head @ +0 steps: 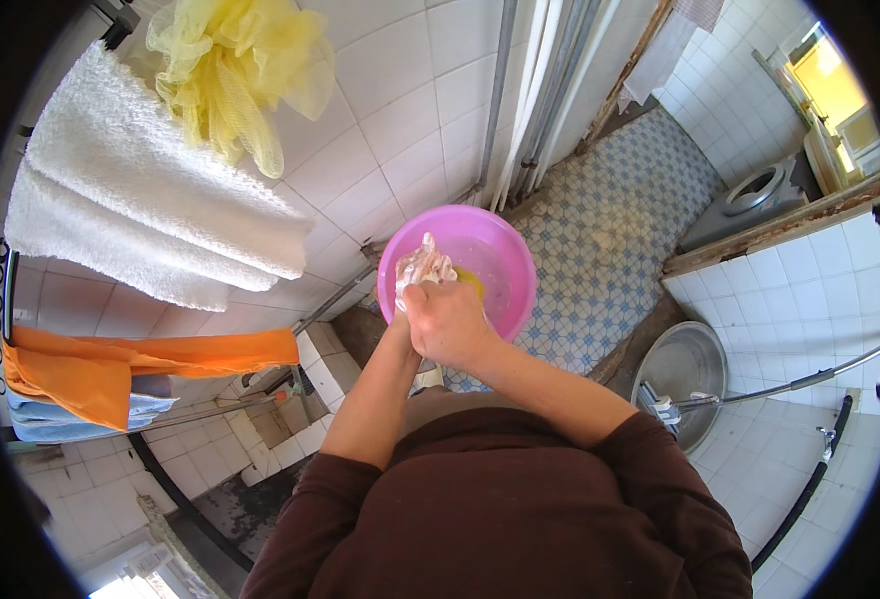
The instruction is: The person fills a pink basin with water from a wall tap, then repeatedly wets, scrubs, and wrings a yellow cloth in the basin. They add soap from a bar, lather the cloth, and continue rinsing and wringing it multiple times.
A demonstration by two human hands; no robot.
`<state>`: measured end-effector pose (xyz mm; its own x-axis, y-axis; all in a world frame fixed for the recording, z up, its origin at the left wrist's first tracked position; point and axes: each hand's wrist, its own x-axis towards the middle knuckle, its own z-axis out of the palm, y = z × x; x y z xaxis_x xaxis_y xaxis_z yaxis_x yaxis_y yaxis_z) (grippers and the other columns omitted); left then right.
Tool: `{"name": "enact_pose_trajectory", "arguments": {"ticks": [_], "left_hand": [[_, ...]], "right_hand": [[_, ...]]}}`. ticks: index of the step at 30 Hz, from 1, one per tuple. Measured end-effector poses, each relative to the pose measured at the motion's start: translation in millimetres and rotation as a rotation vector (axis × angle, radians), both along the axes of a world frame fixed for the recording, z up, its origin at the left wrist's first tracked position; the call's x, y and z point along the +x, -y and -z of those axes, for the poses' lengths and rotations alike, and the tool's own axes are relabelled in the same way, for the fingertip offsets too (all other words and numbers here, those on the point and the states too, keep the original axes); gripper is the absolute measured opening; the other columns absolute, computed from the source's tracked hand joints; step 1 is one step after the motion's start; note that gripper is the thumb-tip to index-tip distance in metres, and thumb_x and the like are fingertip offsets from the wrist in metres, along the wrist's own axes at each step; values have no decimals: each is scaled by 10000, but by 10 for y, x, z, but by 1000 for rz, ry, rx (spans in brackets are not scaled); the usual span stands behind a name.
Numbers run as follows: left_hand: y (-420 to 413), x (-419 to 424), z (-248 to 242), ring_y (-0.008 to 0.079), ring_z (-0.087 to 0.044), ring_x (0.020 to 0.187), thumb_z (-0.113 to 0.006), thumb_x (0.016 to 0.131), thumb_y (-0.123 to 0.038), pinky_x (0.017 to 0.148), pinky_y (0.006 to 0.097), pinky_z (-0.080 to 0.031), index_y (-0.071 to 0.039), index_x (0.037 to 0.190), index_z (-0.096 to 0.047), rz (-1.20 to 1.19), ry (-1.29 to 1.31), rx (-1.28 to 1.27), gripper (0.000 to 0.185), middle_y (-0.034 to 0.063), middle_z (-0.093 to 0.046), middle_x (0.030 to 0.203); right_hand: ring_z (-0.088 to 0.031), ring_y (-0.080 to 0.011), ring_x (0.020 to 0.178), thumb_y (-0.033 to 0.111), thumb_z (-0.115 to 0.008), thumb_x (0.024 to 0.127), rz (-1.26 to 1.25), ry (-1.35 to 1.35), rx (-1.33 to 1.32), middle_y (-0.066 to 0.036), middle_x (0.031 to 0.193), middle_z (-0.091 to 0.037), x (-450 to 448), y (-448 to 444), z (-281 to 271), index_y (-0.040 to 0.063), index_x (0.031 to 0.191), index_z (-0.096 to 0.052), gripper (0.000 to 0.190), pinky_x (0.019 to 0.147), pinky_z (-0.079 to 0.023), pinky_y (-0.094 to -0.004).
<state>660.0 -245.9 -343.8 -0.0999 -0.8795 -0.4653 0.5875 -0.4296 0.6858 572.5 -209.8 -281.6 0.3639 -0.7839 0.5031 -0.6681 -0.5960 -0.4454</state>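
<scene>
A pink plastic basin (513, 258) holding water stands in front of me. Over its near left part my right hand (447, 318) is closed on a wet, crumpled whitish cloth (428, 258) with reddish marks, which sticks up beyond the fist. My left hand (407, 299) lies against it, mostly hidden behind the right hand and the cloth, so its fingers cannot be made out. Something yellow (471, 283) shows in the basin just beyond the right hand; what it is cannot be told.
A white towel (148, 202), yellow mesh (241, 71) and an orange cloth (208, 353) hang at the left. Pipes (500, 97) run down the tiled wall ahead. At the right, a metal basin (690, 359) stands beside a mop (792, 383); beyond is a raised wooden-edged sill (777, 224).
</scene>
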Motion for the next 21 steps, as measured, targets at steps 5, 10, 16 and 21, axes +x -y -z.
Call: {"name": "enact_pose_trajectory", "arguments": {"ticks": [5, 10, 16, 21], "left_hand": [[-1, -12, -89, 105, -476, 562, -556, 923, -278, 506, 279, -414, -114, 722, -536, 20, 146, -116, 260, -25, -509, 667], [-9, -11, -159, 101, -476, 558, -555, 925, -269, 501, 268, -416, -118, 713, -539, -1, 84, -15, 260, -35, -497, 646], [-42, -1, -196, 103, -479, 540, -569, 915, -301, 470, 260, -390, -136, 680, -514, 57, 119, 15, 293, -27, -485, 613], [-35, 40, -155, 109, -433, 545, -562, 924, -256, 491, 272, -356, -102, 640, -483, 40, 54, -19, 333, 1, -460, 604]], "right_hand": [[-563, -292, 487, 66, -561, 677, 268, 200, 106, -118, 564, -537, -45, 49, 163, 59, 687, -512, 51, 464, -439, -408], [-589, -319, 527, 169, -607, 732, 22, 80, 88, -165, 605, -584, 17, -33, 51, 16, 749, -572, 158, 511, -465, -428], [-586, -321, 529, 107, -583, 703, 225, 53, 214, -174, 616, -580, -27, -33, 141, 11, 734, -561, 103, 493, -460, -429], [-590, -345, 580, 84, -534, 761, 194, 148, 215, -174, 632, -581, -123, 30, 400, 17, 782, -571, 80, 504, -450, -411]]}}
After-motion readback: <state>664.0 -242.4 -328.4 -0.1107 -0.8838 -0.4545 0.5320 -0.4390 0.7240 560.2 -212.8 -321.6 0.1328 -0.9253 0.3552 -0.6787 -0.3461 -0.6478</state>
